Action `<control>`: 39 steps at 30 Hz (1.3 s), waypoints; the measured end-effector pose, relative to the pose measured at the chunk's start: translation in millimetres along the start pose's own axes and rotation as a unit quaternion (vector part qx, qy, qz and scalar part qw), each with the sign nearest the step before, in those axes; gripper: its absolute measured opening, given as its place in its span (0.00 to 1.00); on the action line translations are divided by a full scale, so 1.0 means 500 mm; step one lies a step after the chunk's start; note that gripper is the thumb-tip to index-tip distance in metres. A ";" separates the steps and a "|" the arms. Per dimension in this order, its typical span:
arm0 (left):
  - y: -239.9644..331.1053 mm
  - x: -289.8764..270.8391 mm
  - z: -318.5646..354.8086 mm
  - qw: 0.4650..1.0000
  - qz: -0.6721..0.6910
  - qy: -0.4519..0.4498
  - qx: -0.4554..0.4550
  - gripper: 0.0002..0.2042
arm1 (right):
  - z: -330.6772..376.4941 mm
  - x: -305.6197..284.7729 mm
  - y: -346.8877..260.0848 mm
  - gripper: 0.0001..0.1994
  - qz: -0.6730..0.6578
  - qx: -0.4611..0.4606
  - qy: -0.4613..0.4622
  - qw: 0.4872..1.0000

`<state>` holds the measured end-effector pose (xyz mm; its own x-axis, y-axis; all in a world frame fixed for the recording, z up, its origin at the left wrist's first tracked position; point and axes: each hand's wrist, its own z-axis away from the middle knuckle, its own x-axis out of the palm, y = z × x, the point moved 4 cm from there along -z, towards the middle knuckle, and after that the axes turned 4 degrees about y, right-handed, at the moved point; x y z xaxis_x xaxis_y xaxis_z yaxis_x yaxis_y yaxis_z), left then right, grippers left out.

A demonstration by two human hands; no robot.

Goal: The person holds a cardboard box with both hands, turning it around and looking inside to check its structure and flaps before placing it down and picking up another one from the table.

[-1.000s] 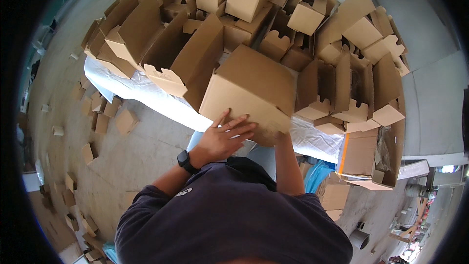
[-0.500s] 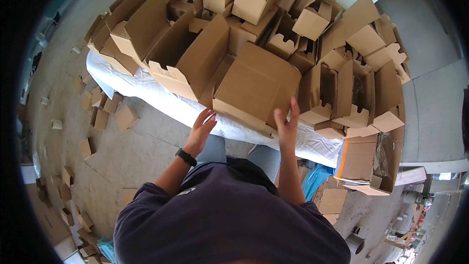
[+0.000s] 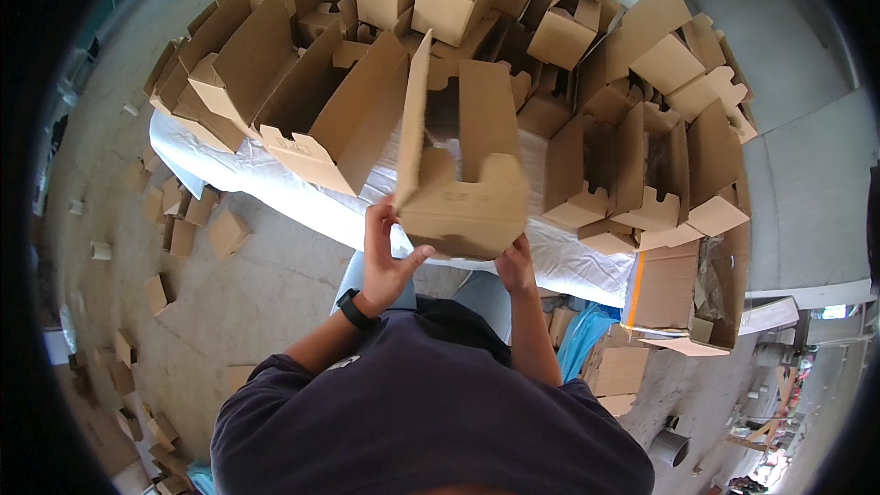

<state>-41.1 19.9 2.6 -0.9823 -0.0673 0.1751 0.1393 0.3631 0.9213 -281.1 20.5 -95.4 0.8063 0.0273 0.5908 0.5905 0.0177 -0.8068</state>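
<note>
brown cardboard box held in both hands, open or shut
Open: the brown cardboard box has a tall panel standing up at its left, and its hollow inside shows from above.

The box (image 3: 463, 215) is brown, the cloth (image 3: 275, 176) white.

Readable text: none you can make out | your held box (image 3: 467, 220): faint printed marks (image 3: 463, 195) on its front wall, too blurred to read | open box (image 3: 356, 119) to its left: small print (image 3: 299, 144) near the top of its end wall, illegible | your dark shirt (image 3: 431, 403): small white mark (image 3: 345, 362), too small to read
</note>
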 end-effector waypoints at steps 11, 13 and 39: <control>-0.007 -0.007 -0.022 0.991 -0.093 -0.087 0.049 0.47 | 0.004 0.086 -0.054 0.28 0.141 -0.031 0.049 0.988; -0.011 -0.009 -0.021 0.991 -0.070 -0.106 0.041 0.47 | 0.000 0.118 -0.084 0.30 0.105 -0.072 0.040 0.991; 0.049 -0.017 -0.092 0.935 -0.244 -0.113 0.230 0.29 | -0.005 0.228 -0.135 0.25 0.413 -0.271 0.007 0.869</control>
<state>-23.7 -13.4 39.7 -0.9237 -0.1495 -0.3527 -0.3495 0.7058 0.6162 -228.8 19.7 26.6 0.9605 -0.2057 -0.1875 -0.2657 -0.4761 -0.8383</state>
